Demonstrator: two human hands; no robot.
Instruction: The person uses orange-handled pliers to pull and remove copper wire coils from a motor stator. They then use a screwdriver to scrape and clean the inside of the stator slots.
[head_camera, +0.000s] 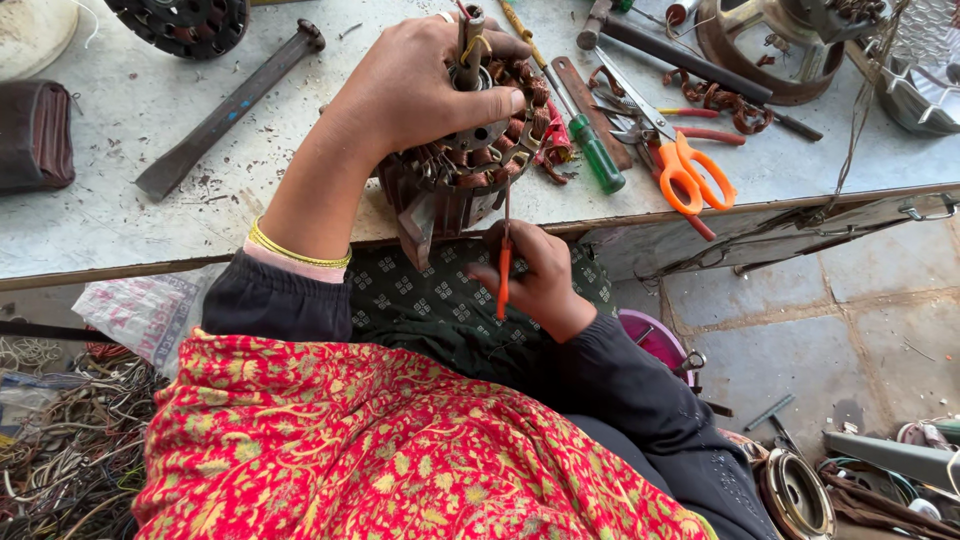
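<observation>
Clearly, the left hand (425, 85) was clamped over the top of a motor stator (455, 175), a dark laminated core ringed with copper windings, which stood at the near edge of the grey bench (120, 215). The fingers wrapped over its upper side, close by the metal shaft (470, 45) that rose from the centre, and the thumb pressed on the windings at the right. The right hand (535, 280) sat lower, just below the bench edge and nearer the body, closed around a thin tool with an orange handle (504, 275). That tool's long axis ran nearly straight up and away from the person, its slim metal tip reaching into the lower side of the windings, so the stator lay directly above and beyond the right hand, touching the tool's point. The right hand was thus the working one, and the left only steadied the stator.

To the right on the bench lay a green-handled screwdriver (590, 150), orange-handled scissors (690, 170) and pliers with red grips (690, 125), all apart from the stator. A long flat chisel (230, 110) lay slantwise to the left. Tangled scrap wire (70, 450) was heaped on the floor at the person's left.
</observation>
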